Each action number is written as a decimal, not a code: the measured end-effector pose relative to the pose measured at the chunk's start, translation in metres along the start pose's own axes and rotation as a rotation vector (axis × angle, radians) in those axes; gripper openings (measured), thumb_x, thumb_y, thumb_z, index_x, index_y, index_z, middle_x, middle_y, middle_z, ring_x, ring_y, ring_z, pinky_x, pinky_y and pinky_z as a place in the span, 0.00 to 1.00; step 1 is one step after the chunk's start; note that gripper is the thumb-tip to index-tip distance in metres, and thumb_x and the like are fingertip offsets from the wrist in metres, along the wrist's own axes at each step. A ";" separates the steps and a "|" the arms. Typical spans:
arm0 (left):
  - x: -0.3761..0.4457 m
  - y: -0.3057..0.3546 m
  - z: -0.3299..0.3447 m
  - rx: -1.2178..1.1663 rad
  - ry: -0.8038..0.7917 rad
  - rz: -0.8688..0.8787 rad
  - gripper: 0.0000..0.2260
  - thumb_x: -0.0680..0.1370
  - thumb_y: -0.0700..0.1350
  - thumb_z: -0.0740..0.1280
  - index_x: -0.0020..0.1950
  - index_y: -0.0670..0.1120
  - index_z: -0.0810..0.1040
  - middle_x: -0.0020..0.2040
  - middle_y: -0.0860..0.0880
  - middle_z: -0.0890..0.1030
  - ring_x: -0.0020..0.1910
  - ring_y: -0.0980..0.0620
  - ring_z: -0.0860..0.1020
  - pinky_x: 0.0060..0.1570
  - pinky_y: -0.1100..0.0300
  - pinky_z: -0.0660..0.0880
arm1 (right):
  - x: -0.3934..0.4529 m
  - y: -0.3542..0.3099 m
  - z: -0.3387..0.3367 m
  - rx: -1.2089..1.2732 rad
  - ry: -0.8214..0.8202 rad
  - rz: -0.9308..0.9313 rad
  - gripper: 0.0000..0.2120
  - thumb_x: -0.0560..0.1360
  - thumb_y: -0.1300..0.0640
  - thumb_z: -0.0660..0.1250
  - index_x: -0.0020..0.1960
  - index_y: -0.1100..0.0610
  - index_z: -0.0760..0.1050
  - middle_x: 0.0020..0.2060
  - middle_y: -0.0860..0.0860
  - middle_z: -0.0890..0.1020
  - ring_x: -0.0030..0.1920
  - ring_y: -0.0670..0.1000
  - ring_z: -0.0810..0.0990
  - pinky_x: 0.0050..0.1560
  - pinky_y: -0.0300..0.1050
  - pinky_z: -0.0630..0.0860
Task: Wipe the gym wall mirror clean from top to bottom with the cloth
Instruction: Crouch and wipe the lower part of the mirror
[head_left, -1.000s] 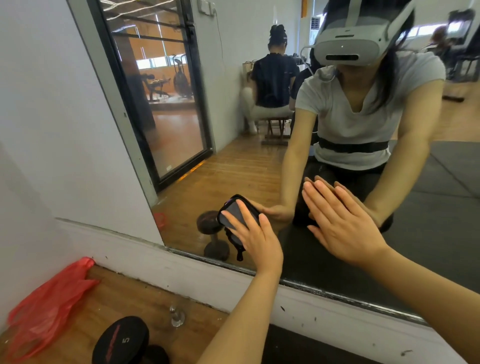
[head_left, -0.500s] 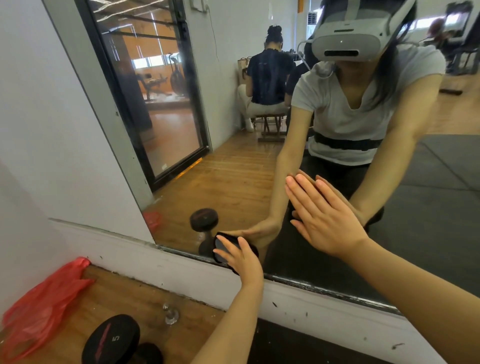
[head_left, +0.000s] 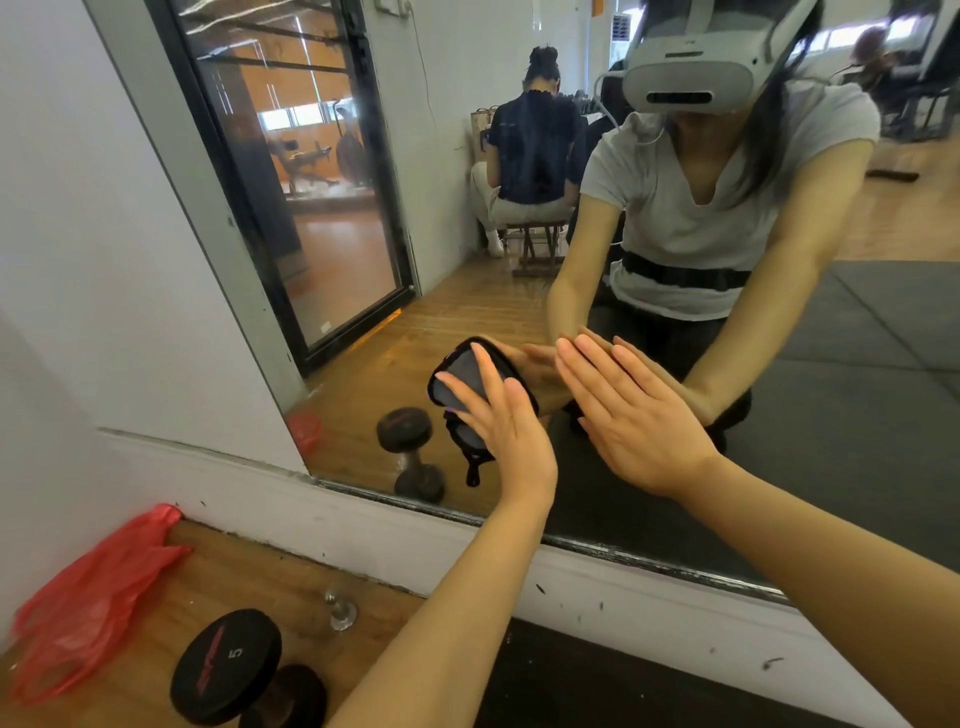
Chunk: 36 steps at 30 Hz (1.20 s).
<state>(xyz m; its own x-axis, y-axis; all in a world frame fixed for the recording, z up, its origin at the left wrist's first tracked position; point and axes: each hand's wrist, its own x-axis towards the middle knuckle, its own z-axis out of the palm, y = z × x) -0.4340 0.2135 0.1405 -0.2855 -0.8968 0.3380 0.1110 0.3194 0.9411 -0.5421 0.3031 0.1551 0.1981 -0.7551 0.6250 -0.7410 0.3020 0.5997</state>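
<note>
Mirror (head_left: 519, 322): wall-mounted, lower edge above a white skirting band (head_left: 395, 540); glass reflects a wooden floor, a dark doorway, a seated figure on a stool and the wearer of a headset.
Cloth (head_left: 462, 382): dark, folded, flat against the lower part of the glass, a loose tail hanging beneath it.
Left hand (head_left: 506, 426): fingers straight and spread, pressing the cloth to the mirror; nothing curled round it.
Right hand (head_left: 639, 415): palm flat on the glass just beside the cloth, fingers straight and close together, holding nothing.
Dumbbell (head_left: 228, 667): black, marked 5, lying on the wooden floor (head_left: 249, 582) below the left forearm, near the wall; its reflection shows in the glass beside the cloth.
Red plastic bag (head_left: 88, 592): crumpled in the corner against the wall, left of the dumbbell; contents cannot be told.
Small metal stud (head_left: 340, 610): fixed in the floor between dumbbell and skirting.
Dark mat (head_left: 597, 680): on the floor under the forearms.
</note>
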 end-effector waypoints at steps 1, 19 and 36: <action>-0.001 0.000 -0.001 0.024 -0.014 0.010 0.21 0.74 0.74 0.44 0.67 0.83 0.43 0.77 0.63 0.31 0.79 0.49 0.34 0.77 0.36 0.46 | 0.000 0.000 -0.002 0.024 0.011 0.002 0.35 0.80 0.55 0.58 0.81 0.65 0.46 0.80 0.61 0.47 0.81 0.59 0.46 0.80 0.55 0.41; -0.041 -0.087 0.007 0.403 -0.073 -0.021 0.25 0.84 0.56 0.50 0.77 0.62 0.41 0.76 0.56 0.30 0.80 0.42 0.39 0.76 0.43 0.53 | -0.038 0.051 -0.018 -0.192 0.022 0.136 0.33 0.83 0.46 0.53 0.81 0.64 0.52 0.80 0.60 0.52 0.80 0.59 0.51 0.80 0.57 0.44; -0.023 -0.017 0.024 0.368 -0.077 0.262 0.23 0.80 0.65 0.41 0.74 0.72 0.37 0.75 0.59 0.26 0.78 0.47 0.32 0.76 0.43 0.43 | -0.036 0.050 -0.015 -0.217 0.076 0.129 0.31 0.84 0.47 0.52 0.80 0.64 0.53 0.80 0.61 0.55 0.80 0.60 0.53 0.80 0.57 0.45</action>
<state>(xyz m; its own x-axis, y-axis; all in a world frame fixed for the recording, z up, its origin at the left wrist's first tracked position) -0.4520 0.2359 0.1167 -0.3639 -0.7506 0.5515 -0.1529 0.6322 0.7596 -0.5772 0.3543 0.1698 0.1649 -0.6589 0.7340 -0.6100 0.5167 0.6008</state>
